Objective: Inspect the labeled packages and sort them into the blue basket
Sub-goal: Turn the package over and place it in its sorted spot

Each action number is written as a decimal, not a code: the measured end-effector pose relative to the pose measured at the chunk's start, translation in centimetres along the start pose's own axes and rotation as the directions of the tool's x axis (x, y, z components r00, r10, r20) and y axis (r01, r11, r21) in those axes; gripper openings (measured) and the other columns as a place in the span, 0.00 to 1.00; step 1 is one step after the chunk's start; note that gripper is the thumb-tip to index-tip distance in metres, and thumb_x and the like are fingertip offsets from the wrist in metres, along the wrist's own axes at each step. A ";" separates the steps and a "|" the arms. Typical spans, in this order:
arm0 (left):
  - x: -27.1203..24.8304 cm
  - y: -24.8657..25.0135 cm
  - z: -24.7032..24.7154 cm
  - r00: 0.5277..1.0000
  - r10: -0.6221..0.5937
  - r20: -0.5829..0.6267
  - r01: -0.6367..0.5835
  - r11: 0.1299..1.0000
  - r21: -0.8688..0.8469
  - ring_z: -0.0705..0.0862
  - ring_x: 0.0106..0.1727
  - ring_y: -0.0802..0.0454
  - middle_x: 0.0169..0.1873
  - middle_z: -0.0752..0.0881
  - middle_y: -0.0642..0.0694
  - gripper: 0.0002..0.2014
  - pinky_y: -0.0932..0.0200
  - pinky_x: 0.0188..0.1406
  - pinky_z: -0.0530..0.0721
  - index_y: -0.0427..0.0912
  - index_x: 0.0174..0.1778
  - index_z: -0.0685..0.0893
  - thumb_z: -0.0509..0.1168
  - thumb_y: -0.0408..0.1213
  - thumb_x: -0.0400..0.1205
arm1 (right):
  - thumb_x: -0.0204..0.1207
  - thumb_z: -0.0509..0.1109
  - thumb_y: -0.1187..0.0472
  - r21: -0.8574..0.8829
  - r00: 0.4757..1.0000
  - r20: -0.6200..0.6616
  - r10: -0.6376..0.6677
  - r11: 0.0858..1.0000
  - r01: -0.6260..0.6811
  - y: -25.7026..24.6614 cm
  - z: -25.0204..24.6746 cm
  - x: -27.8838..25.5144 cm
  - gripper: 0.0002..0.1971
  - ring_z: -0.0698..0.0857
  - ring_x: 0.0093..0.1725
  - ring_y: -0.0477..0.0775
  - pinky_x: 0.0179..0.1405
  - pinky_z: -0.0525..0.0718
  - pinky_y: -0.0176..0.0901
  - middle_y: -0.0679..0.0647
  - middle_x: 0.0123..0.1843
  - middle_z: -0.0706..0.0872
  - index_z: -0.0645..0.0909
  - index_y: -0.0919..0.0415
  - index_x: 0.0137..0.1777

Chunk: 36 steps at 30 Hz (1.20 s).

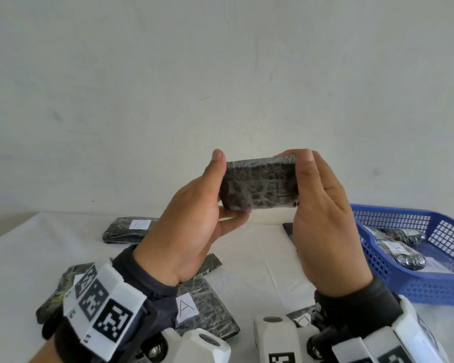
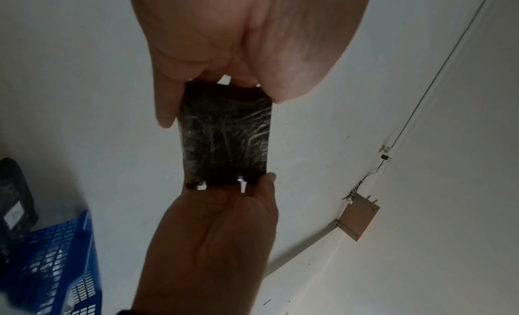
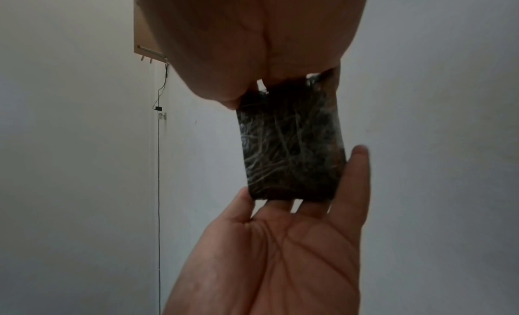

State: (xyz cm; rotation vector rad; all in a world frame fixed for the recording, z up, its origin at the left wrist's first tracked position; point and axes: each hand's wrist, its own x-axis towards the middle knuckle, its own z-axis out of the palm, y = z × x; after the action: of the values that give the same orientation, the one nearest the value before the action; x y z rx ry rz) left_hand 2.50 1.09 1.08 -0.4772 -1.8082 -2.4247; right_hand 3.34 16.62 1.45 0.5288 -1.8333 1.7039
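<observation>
A black plastic-wrapped package point(image 1: 260, 186) is held up in front of the wall, above the table. My left hand point(image 1: 222, 188) pinches its left end, thumb on top and fingers underneath. My right hand point(image 1: 302, 179) grips its right end. No label shows on the side facing me. The left wrist view shows the package point(image 2: 226, 135) between both hands, and so does the right wrist view point(image 3: 289, 151). The blue basket point(image 1: 404, 284) stands on the table at the right, with several wrapped packages point(image 1: 401, 251) inside.
On the white table point(image 1: 260, 271) lie more black packages: a labelled one point(image 1: 131, 229) at the back left, one marked A point(image 1: 207, 307) near me, one point(image 1: 60, 289) under my left wrist, and another point(image 1: 288, 229) behind my right hand.
</observation>
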 end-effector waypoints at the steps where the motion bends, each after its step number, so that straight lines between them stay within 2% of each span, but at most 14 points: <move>1: -0.1 -0.2 0.0 1.000 -0.030 0.006 0.030 0.998 0.051 0.90 0.63 0.46 0.60 0.93 0.43 0.29 0.43 0.68 0.88 0.47 0.63 0.89 0.54 0.65 0.86 | 0.94 0.53 0.49 0.007 1.000 -0.014 -0.015 1.000 0.015 -0.1 0.2 0.0 0.24 0.83 0.45 0.58 0.43 0.81 0.36 0.63 0.45 0.85 0.81 0.68 0.54; 3: -0.4 -0.4 0.2 0.999 -0.014 0.029 0.007 0.974 0.225 0.86 0.71 0.55 0.67 0.90 0.53 0.34 0.43 0.75 0.82 0.53 0.71 0.85 0.50 0.73 0.85 | 0.94 0.53 0.48 0.024 1.000 -0.023 0.007 1.000 -0.006 -0.2 0.4 -0.1 0.26 0.82 0.47 0.70 0.41 0.82 0.47 0.72 0.47 0.83 0.80 0.72 0.54; 4: -0.5 -0.6 0.2 0.999 0.041 0.035 -0.049 0.948 0.316 0.85 0.71 0.57 0.69 0.89 0.51 0.36 0.45 0.76 0.80 0.51 0.73 0.84 0.49 0.73 0.85 | 0.93 0.53 0.47 0.035 0.999 -0.012 0.040 0.999 -0.039 -0.2 0.5 -0.2 0.27 0.83 0.48 0.71 0.41 0.83 0.51 0.73 0.48 0.83 0.80 0.73 0.54; 6: -0.6 -0.6 0.4 0.978 0.208 0.011 -0.193 0.884 0.426 0.88 0.56 0.50 0.60 0.88 0.36 0.34 0.55 0.63 0.85 0.37 0.66 0.84 0.48 0.64 0.90 | 0.92 0.54 0.45 0.041 0.994 0.012 0.106 0.994 -0.106 -0.5 0.7 -0.5 0.27 0.84 0.46 0.65 0.41 0.85 0.48 0.66 0.44 0.84 0.80 0.70 0.52; 8: -0.8 -0.3 0.6 0.955 0.296 -0.017 -0.259 0.862 0.436 0.86 0.40 0.52 0.50 0.87 0.31 0.29 0.65 0.45 0.85 0.35 0.58 0.85 0.50 0.57 0.91 | 0.91 0.57 0.45 0.027 0.994 0.026 0.106 0.994 -0.107 -0.8 0.9 -0.6 0.26 0.83 0.43 0.65 0.43 0.86 0.55 0.65 0.41 0.82 0.78 0.69 0.48; 10: -0.8 -0.2 0.8 0.967 0.255 -0.001 -0.237 0.902 0.361 0.90 0.47 0.57 0.50 0.91 0.39 0.26 0.60 0.57 0.87 0.39 0.58 0.88 0.52 0.56 0.92 | 0.90 0.60 0.45 0.035 0.993 0.036 0.113 0.993 -0.115 -0.7 1.0 -0.6 0.25 0.85 0.49 0.71 0.49 0.87 0.67 0.71 0.47 0.84 0.78 0.70 0.50; 12: -0.8 -0.1 0.9 0.977 0.211 0.015 -0.205 0.926 0.317 0.92 0.57 0.53 0.51 0.93 0.45 0.22 0.49 0.64 0.87 0.45 0.58 0.89 0.55 0.56 0.91 | 0.88 0.65 0.45 0.043 0.991 0.038 0.125 0.991 -0.126 -0.5 1.0 -0.5 0.21 0.89 0.54 0.70 0.53 0.90 0.70 0.69 0.51 0.88 0.81 0.67 0.54; 15: -0.8 -0.3 1.1 0.973 0.228 0.018 -0.222 0.922 0.317 0.92 0.60 0.53 0.54 0.94 0.48 0.21 0.46 0.66 0.87 0.47 0.60 0.89 0.59 0.58 0.89 | 0.86 0.70 0.46 -0.028 0.995 0.021 0.097 0.995 -0.097 -0.3 1.1 -0.6 0.16 0.91 0.53 0.62 0.54 0.91 0.68 0.61 0.51 0.91 0.83 0.61 0.54; 22: -0.9 -0.5 1.3 0.968 0.252 0.011 -0.243 0.922 0.303 0.92 0.59 0.52 0.53 0.94 0.47 0.23 0.42 0.67 0.88 0.46 0.60 0.89 0.60 0.61 0.87 | 0.85 0.73 0.46 -0.017 0.994 -0.022 0.105 0.994 -0.105 -0.4 1.3 -0.7 0.15 0.92 0.51 0.64 0.51 0.92 0.67 0.61 0.48 0.91 0.83 0.60 0.52; 25: -0.9 -0.5 1.3 0.968 0.251 -0.001 -0.239 0.922 0.304 0.93 0.58 0.54 0.52 0.95 0.48 0.23 0.44 0.65 0.89 0.46 0.59 0.89 0.59 0.60 0.84 | 0.84 0.74 0.47 -0.056 0.995 -0.012 0.102 0.993 -0.103 -0.3 1.4 -0.8 0.15 0.92 0.50 0.59 0.49 0.93 0.64 0.58 0.48 0.92 0.82 0.59 0.53; 29: -0.7 -0.6 1.0 0.970 0.243 -0.005 -0.232 0.934 0.273 0.92 0.59 0.51 0.53 0.94 0.46 0.23 0.43 0.66 0.87 0.45 0.59 0.90 0.59 0.59 0.86 | 0.85 0.69 0.47 -0.107 0.998 0.017 0.055 0.993 -0.053 -0.4 1.4 -0.9 0.15 0.91 0.49 0.59 0.46 0.92 0.58 0.58 0.47 0.90 0.81 0.61 0.53; 32: -0.2 -0.6 0.3 0.987 0.162 -0.020 -0.155 0.968 0.197 0.91 0.62 0.49 0.56 0.93 0.44 0.26 0.40 0.70 0.84 0.44 0.61 0.90 0.57 0.61 0.90 | 0.90 0.62 0.48 -0.089 0.997 0.038 0.073 0.994 -0.069 -0.7 1.2 -0.9 0.17 0.88 0.50 0.62 0.44 0.90 0.56 0.64 0.49 0.87 0.80 0.64 0.53; 34: 0.1 -0.6 0.0 0.991 0.136 -0.001 -0.133 0.974 0.181 0.90 0.65 0.47 0.59 0.93 0.45 0.28 0.38 0.73 0.82 0.44 0.64 0.89 0.53 0.62 0.91 | 0.92 0.59 0.51 -0.053 0.995 0.030 0.099 0.994 -0.097 -0.7 1.0 -0.8 0.18 0.85 0.51 0.66 0.45 0.87 0.60 0.67 0.49 0.85 0.79 0.67 0.52; 36: 0.1 -0.6 0.0 0.995 0.093 0.018 -0.095 0.984 0.150 0.90 0.66 0.47 0.59 0.94 0.47 0.27 0.40 0.72 0.83 0.46 0.62 0.90 0.50 0.58 0.93 | 0.92 0.60 0.52 -0.054 0.994 -0.016 0.109 0.992 -0.110 -0.5 1.0 -0.6 0.17 0.84 0.45 0.65 0.43 0.87 0.62 0.65 0.44 0.84 0.79 0.65 0.49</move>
State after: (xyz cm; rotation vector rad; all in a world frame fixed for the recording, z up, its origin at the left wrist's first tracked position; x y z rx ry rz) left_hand 2.25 1.29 0.52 -0.5496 -1.9085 -2.2086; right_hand 3.96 15.56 1.38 0.4006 -1.9254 1.7185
